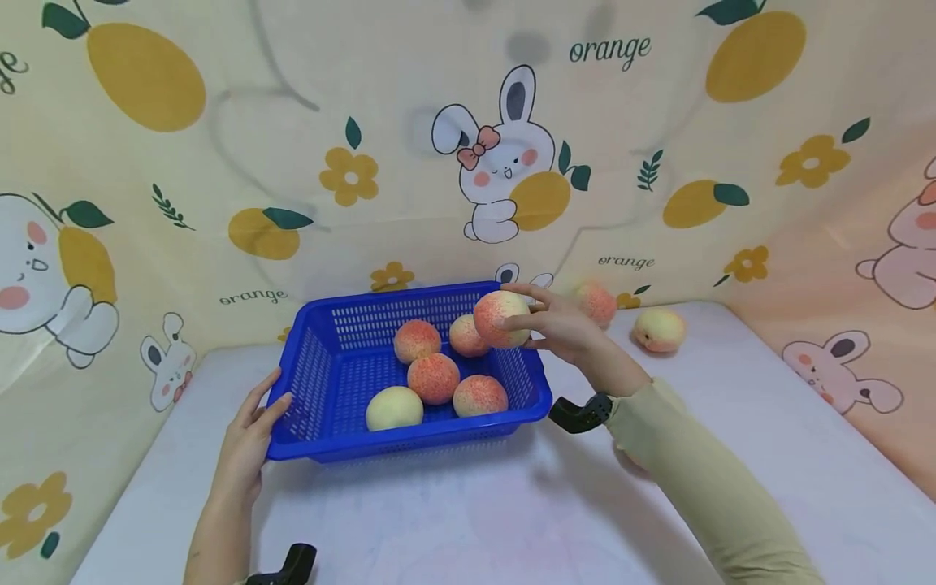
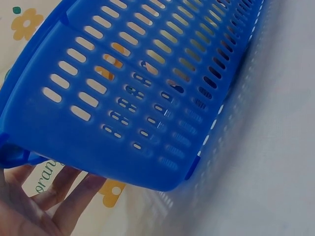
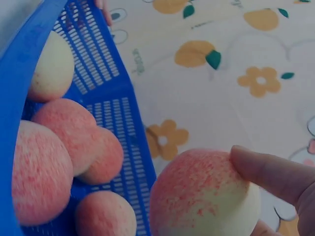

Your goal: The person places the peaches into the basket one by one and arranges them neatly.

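A blue plastic basket [image 1: 409, 449] with slotted walls holds several peaches, among them a pale yellow one [image 1: 395, 408] and a red-flecked one [image 1: 434, 379]. My left hand [image 1: 244, 439] grips the basket's left end, thumb at the rim; in the left wrist view its fingers [image 2: 81, 199] reach past the basket's edge. Over the basket's right end, my right hand [image 1: 559, 325] holds a pink and yellow peach [image 1: 500, 319] between thumb and fingers. That peach [image 3: 204, 196] fills the lower middle of the right wrist view, beside the basket wall.
On the white table [image 1: 409, 528], a reddish peach [image 1: 595, 303] lies behind my right hand, and a yellowish peach [image 1: 660, 331] lies further right. Another round thing [image 1: 630, 461] is mostly hidden by my right sleeve. A printed cloth [image 1: 395, 97] hangs behind the table.
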`<state>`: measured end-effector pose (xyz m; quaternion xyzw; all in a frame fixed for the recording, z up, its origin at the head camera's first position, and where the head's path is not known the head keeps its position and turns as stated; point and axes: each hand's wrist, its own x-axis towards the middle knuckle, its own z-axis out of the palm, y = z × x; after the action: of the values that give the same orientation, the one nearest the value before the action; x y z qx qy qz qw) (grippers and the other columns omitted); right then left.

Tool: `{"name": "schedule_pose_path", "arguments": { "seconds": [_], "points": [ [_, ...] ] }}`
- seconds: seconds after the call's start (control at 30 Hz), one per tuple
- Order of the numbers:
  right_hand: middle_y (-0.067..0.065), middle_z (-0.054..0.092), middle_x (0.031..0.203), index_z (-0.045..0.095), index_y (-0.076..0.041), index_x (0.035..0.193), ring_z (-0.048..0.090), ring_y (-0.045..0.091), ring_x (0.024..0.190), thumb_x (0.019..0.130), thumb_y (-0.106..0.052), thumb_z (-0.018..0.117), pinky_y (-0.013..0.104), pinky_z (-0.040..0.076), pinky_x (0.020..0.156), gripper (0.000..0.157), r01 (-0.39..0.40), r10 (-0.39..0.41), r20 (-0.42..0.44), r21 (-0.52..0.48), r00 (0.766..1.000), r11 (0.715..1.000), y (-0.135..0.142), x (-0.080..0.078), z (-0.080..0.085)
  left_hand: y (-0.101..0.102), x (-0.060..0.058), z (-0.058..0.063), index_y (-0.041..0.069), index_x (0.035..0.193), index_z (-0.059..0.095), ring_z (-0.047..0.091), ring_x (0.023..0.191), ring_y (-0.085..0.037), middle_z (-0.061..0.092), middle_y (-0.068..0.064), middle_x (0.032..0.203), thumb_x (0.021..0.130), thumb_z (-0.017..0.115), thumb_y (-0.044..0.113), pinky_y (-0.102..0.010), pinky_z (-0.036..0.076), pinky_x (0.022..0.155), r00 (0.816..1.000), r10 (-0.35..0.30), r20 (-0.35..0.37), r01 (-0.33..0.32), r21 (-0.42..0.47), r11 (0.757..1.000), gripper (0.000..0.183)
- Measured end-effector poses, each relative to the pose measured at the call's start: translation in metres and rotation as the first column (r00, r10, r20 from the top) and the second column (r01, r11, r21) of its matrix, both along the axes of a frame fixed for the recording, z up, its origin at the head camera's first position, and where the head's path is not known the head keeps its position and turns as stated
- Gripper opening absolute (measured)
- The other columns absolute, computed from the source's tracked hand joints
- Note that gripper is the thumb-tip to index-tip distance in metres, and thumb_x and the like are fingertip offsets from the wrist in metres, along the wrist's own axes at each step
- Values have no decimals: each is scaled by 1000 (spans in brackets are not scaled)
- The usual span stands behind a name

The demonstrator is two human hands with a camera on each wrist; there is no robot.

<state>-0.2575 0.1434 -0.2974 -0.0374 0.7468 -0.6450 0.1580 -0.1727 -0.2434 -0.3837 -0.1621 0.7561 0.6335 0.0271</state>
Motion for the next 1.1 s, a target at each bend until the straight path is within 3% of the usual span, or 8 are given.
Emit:
{"name": "schedule_pose_path", "arguments": {
  "seconds": [0.13,0.27,0.37,0.5,0.6,0.67,0.9,1.1],
  "points": [
    [22,29,149,36,-16,148,37,36,132,87,-9,67,57,35,106,68,-29,29,-1,47,1000,998,-14,-3,-5,-1,1,-2,41,152,17,36,133,-41,21,-22,155,96,45,52,-53,33,110,1000,-2,7,3,-10,1000,63],
    [23,35,144,38,-15,146,40,36,128,86,-8,68,55,40,103,68,-46,46,-2,107,999,993,-27,-8,-9,-1,0,-2,41,152,17,44,125,-35,28,-20,152,96,45,53,-32,50,94,1000,1,18,0,-43,999,63],
    [23,37,142,40,-14,145,42,37,127,84,-7,69,55,42,101,68,-54,55,1,159,999,986,-34,-10,-10,-1,0,-2,41,152,18,47,121,-31,30,-18,150,96,45,53,-19,50,79,1000,6,16,-5,-53,999,63],
    [23,38,143,41,-12,145,45,37,126,84,-5,69,52,46,98,67,-64,63,12,212,998,975,-41,-13,-12,-1,0,-1,41,152,18,44,125,-34,28,-20,151,96,45,53,-33,50,94,1000,2,9,-1,-34,999,63],
    [24,38,143,40,-9,145,47,37,125,84,-3,68,50,47,97,67,-66,63,19,218,998,974,-44,-14,-14,-1,1,-1,42,152,18,39,130,-38,25,-21,153,96,45,53,-51,37,108,1000,1,3,-1,-13,1000,63],
    [24,38,143,40,-9,145,47,36,125,84,-2,68,50,47,97,67,-68,65,21,226,998,972,-45,-15,-16,0,1,-1,42,152,18,37,132,-39,23,-21,154,96,45,53,-55,31,110,1000,5,4,-5,-2,1000,63],
    [21,43,139,46,-11,141,50,29,112,80,-1,71,41,51,90,67,-72,62,42,300,997,951,-48,-17,-19,0,-1,-2,41,152,18,39,131,-39,24,-21,153,97,45,52,-53,35,109,1000,15,7,-15,-12,1000,62],
    [12,42,141,48,-16,141,45,25,101,80,-4,70,36,46,83,66,-94,54,122,348,991,933,-50,-17,-20,-1,-2,-3,41,151,20,45,124,-34,31,-19,149,96,45,52,-32,51,93,1000,25,15,-24,-42,999,62]
  ]
}}
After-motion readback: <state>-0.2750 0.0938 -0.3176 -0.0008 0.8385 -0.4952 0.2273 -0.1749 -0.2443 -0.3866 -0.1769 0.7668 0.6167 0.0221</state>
